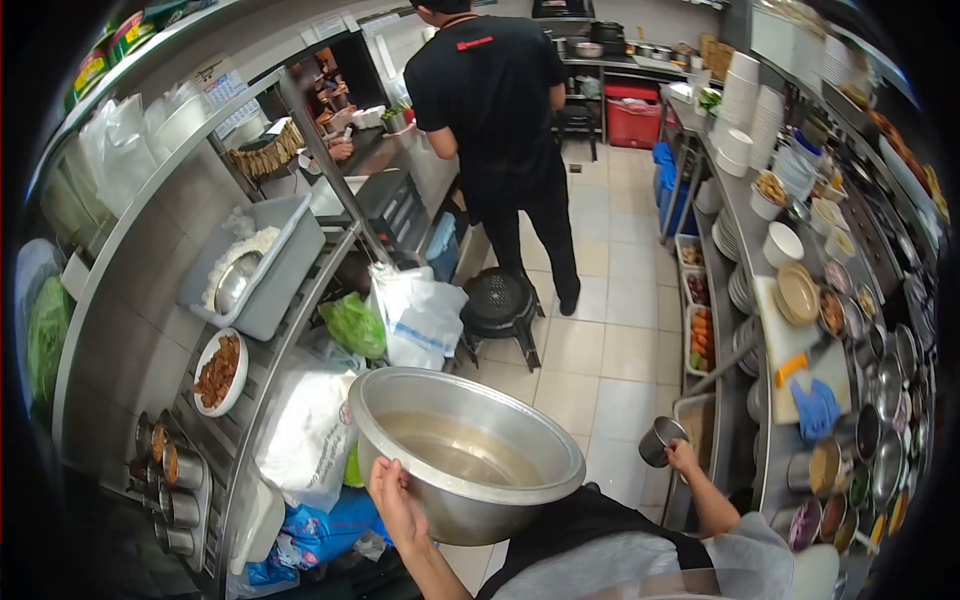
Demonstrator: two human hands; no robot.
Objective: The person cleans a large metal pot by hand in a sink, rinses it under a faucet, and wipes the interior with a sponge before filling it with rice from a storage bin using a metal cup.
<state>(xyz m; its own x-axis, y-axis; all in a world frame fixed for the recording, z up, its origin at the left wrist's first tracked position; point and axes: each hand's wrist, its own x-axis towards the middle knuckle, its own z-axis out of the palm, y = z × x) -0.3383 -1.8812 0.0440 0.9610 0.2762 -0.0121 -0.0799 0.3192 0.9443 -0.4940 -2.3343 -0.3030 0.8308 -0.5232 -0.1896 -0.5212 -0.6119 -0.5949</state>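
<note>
A large metal basin (465, 515) with a wide rim is held in front of my body, slightly tilted, with cloudy liquid (450, 447) inside. My left hand (397, 500) is closed on the near left side of its rim. Off to the right, my right hand (684, 458) is closed around the handle of a small metal cup (657, 440). That cup hangs apart from the basin, over the floor near the right counter. What the cup contains cannot be made out.
A black stool (498, 302) stands ahead on the tiled floor (560, 350), behind a co-worker (495, 110) in black. Left shelves carry a grey tub (265, 310) and a bowl of brown food (222, 375). Along the right counter are a cutting board (790, 350), an orange-handled knife (795, 366) and several metal containers.
</note>
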